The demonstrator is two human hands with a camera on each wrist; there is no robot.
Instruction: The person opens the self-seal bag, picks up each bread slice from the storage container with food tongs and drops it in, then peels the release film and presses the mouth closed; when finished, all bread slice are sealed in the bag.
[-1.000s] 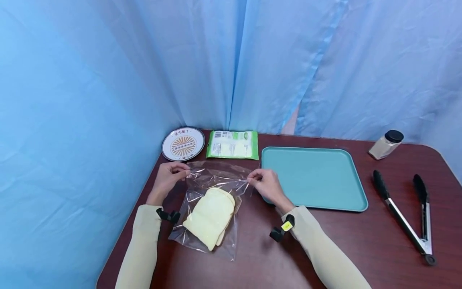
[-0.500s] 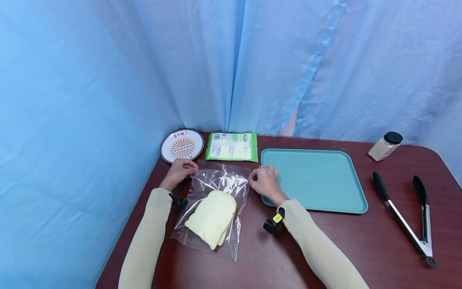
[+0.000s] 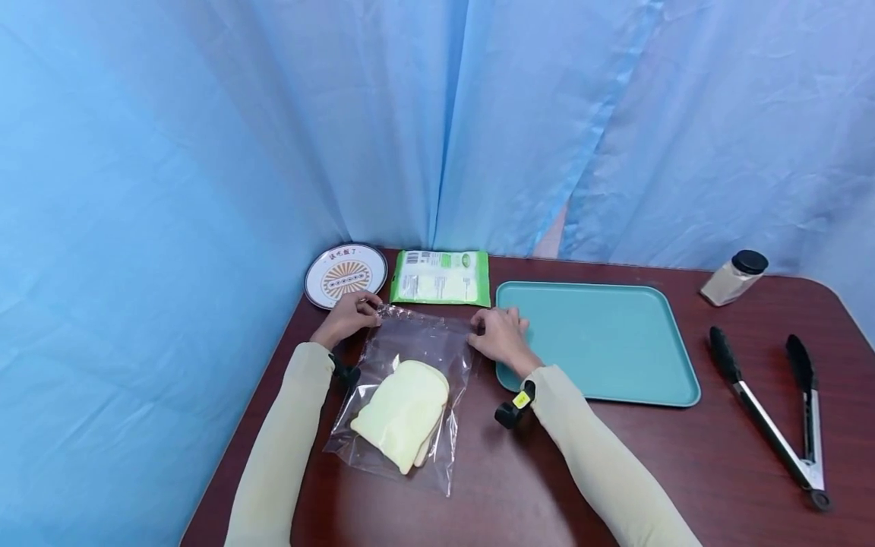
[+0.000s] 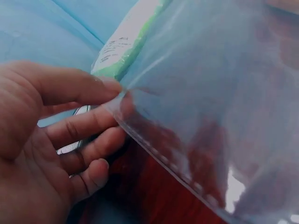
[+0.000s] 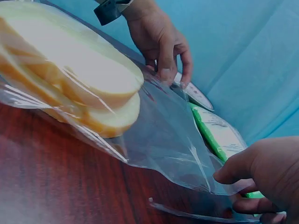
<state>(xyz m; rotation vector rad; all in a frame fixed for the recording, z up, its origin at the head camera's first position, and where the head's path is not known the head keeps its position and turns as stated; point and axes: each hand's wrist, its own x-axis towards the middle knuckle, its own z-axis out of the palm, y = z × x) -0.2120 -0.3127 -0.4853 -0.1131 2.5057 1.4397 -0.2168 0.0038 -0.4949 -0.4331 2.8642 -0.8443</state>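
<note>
Two stacked slices of bread (image 3: 403, 414) lie inside a clear plastic bag (image 3: 437, 471) on the table. At the bag's far left corner my left hand (image 3: 350, 317) pinches the film between thumb and index finger, and the left wrist view shows its other fingers loosely bent below. My right hand (image 3: 500, 334) holds the far right corner, beside the tray. In the right wrist view its thumb (image 5: 233, 168) lies on top of the film, with fingers underneath. The bag's far end stretches between both hands, and the bread (image 5: 88, 79) sits toward its near end.
Behind the bag lie a patterned plate (image 3: 321, 281) and a green-and-white packet (image 3: 440, 277). A teal tray (image 3: 595, 342) is to the right. Farther right are black-tipped tongs (image 3: 766, 418), spread apart, and a black-lidded jar (image 3: 733, 279). Blue curtains (image 3: 342, 137) border the table (image 3: 533, 486).
My left hand has shifted right and slightly away from me, while the right hand has moved a little forward. The bag's far end has been drawn flatter; the bread has barely moved.
</note>
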